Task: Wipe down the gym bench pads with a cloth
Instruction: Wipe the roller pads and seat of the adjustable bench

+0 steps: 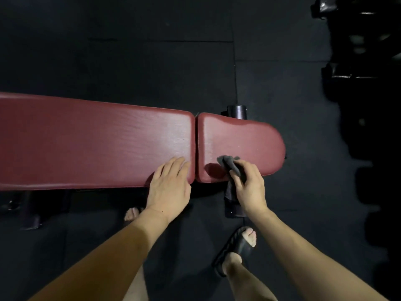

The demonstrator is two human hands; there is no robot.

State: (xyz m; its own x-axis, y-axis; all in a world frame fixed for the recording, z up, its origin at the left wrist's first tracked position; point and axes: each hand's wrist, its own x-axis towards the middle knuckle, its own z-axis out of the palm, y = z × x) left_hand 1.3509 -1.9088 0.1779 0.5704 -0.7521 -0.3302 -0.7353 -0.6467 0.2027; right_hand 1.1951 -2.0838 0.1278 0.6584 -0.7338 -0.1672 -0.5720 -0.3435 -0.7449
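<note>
viewed from above: long red back pad (pixel 91 144) and short red seat pad (pixel 240 146), end to end with a narrow gap between; left hand (pixel 168 187) flat on the near corner of the back pad, fingers straight and together; right hand (pixel 249 187) curled round a grey cloth (pixel 230 166) — bunched end pressed on the near edge of the seat pad, tail hanging below it; black slide sandal (pixel 236 248) on dark floor mats (pixel 152 61); black frame tube (pixel 237 111) just behind the seat pad.

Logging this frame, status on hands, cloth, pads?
Left hand flat on long pad, open. Right hand grips grey cloth on short pad, near edge. Nothing lying on either pad.
</note>
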